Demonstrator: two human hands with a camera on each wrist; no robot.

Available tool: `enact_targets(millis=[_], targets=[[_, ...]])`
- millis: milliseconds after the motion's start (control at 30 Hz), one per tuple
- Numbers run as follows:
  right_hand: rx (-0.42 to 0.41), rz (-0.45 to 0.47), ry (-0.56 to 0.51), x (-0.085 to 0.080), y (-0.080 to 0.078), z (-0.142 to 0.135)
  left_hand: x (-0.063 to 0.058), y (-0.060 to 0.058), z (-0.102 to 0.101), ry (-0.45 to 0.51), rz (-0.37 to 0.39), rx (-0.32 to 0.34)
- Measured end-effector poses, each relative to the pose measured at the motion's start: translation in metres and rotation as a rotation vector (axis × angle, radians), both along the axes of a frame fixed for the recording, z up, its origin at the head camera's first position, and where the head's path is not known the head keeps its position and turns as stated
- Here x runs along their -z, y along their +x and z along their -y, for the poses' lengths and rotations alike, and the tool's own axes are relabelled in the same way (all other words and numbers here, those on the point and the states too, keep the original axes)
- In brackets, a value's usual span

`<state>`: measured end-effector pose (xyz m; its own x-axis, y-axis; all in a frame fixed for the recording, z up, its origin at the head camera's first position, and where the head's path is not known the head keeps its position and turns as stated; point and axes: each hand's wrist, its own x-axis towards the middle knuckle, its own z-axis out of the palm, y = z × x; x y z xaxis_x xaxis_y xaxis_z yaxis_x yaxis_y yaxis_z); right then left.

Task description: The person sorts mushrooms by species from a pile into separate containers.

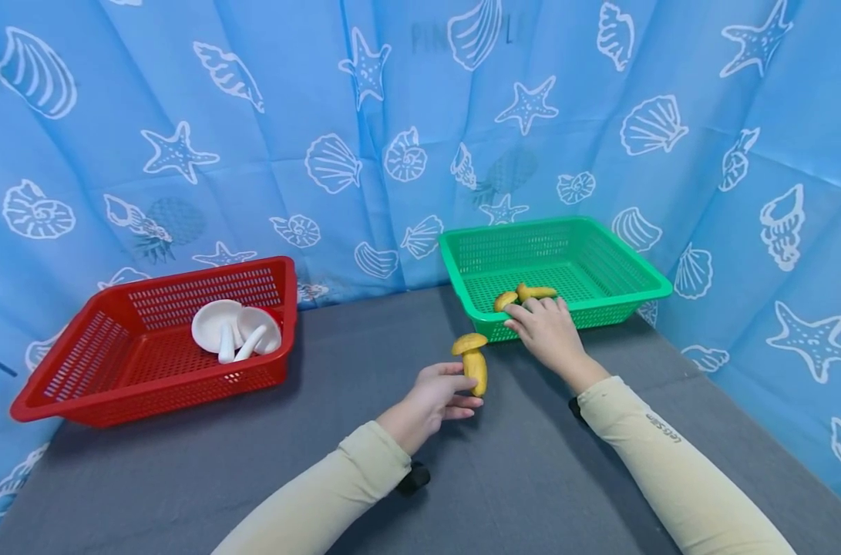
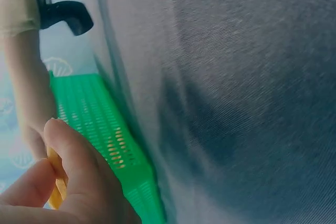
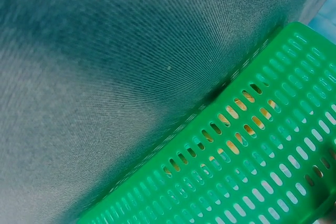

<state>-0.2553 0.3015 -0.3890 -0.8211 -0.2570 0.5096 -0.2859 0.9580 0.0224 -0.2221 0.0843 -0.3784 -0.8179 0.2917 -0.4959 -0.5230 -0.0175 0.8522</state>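
My left hand [image 1: 442, 397] pinches a yellow mushroom [image 1: 475, 374] by its stem, cap up, just in front of the green basket [image 1: 647, 294]. In the left wrist view, the thumb and fingers close round a sliver of the yellow mushroom [image 2: 56, 179]. My right hand [image 1: 546, 331] reaches over the basket's near rim. Its fingertips are right at a second yellow mushroom [image 1: 506, 300], whose stem is hidden; I cannot tell whether they grip it. Beyond those fingers, a third yellow mushroom [image 1: 536, 292] lies in the basket. Yellow shows through the basket wall [image 3: 247, 145] in the right wrist view.
A red basket [image 1: 149, 381] stands at the left, holding white mushrooms [image 1: 229, 327] in its right end. Both baskets are on a grey cloth-covered table [image 1: 364, 331]. A blue curtain [image 1: 267, 154] with shell prints hangs behind them.
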Motion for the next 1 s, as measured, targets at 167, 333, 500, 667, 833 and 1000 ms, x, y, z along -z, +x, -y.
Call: enact_targets(millis=[167, 333, 500, 667, 833, 1000], targets=[[0.001, -0.01, -0.001, 0.001, 0.0, -0.001, -0.009, -0.005, 0.003, 0.028, 0.018, -0.005], [0.006, -0.014, -0.001, 0.001, 0.0, -0.001, -0.014, -0.011, 0.005, 0.036, 0.006, -0.02], [0.005, -0.015, -0.006, 0.001, 0.0, -0.001, -0.021, -0.015, 0.005, 0.044, -0.003, -0.043], [-0.001, -0.03, -0.007, 0.002, 0.001, -0.001, -0.028, -0.021, 0.004, 0.062, -0.004, -0.056], [-0.01, -0.043, -0.019, 0.004, -0.001, -0.001, -0.034, -0.027, 0.003, 0.065, -0.018, -0.059], [-0.009, -0.049, -0.016, 0.005, -0.001, -0.001, -0.04, -0.033, 0.001, 0.064, -0.032, -0.057]])
